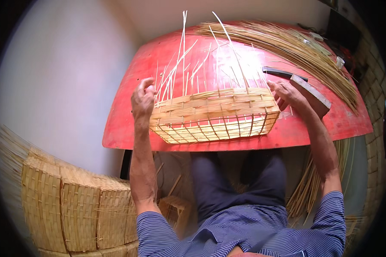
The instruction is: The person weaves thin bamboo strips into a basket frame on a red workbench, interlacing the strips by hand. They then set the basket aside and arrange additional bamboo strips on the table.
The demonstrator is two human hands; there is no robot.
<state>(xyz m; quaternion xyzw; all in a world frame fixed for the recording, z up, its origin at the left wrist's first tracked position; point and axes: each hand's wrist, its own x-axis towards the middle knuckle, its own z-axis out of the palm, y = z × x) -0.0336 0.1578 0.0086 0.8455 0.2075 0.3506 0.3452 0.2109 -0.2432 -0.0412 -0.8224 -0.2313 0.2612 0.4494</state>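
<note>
Lower left of the frame, I see pale box-shaped woven baskets. At centre left, the left hand is half curled beside the pale rectangular bamboo basket; I can't tell whether it grips. That basket sits mid-frame on the red worktop, apparently part-finished: one band is tightly woven, but the lattice beneath is gappy and long loose strips stand unwoven above. The right hand, fingers loosely bent, is at its right corner, hold unclear. A bundle of thin tan strips lies upper right.
</note>
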